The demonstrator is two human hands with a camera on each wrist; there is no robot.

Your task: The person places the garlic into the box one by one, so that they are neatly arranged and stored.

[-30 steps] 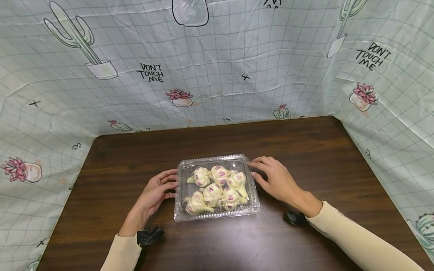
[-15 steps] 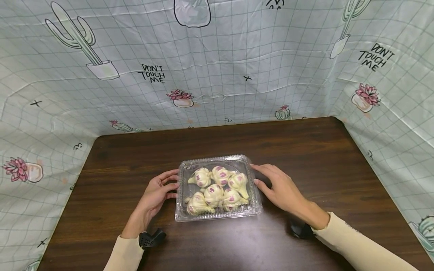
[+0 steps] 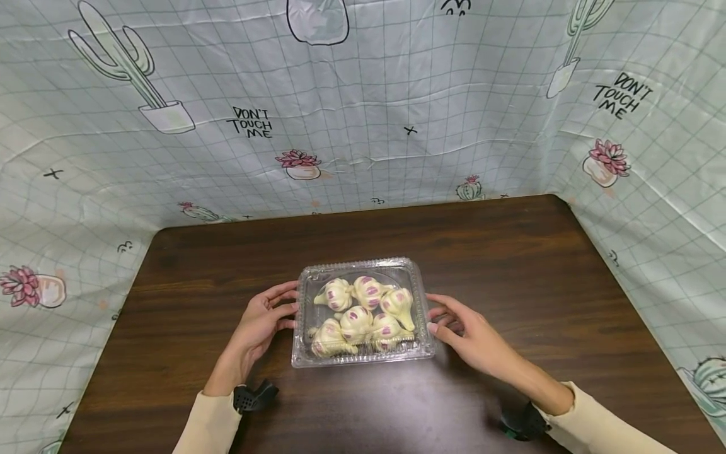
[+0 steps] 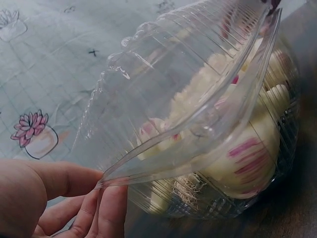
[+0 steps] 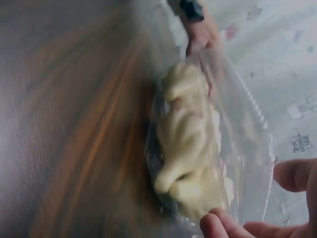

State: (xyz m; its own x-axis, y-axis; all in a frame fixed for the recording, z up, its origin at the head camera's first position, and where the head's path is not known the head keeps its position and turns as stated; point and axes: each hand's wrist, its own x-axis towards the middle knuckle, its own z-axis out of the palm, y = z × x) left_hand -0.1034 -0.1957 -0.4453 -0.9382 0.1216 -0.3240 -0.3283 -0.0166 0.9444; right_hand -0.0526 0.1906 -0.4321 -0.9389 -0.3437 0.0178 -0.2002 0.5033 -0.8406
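Observation:
A clear plastic clamshell container (image 3: 306, 362) lies on the dark wooden table, its ribbed lid down over the base. Through the lid show several cream garlic bulbs (image 3: 357, 323) with purple streaks. My left hand (image 3: 256, 325) pinches the rim at the left side; in the left wrist view the thumb (image 4: 74, 179) is above the rim and the fingers below. On the other side, my right hand (image 3: 473, 337) has its fingertips right at the right edge, thumb and fingers apart. The right wrist view, slightly blurred, shows those fingers (image 5: 218, 225) beside the container wall.
The brown table (image 3: 227, 252) extends around the container on all sides. Behind and beside it hangs a pale gridded curtain (image 3: 368, 94) printed with cacti. Black wrist cameras (image 3: 255, 397) sit on both wrists, below the cream sleeves.
My right hand has slid toward me along the container's right edge, from near the far corner to lower down. The left hand and the container have stayed nearly in place.

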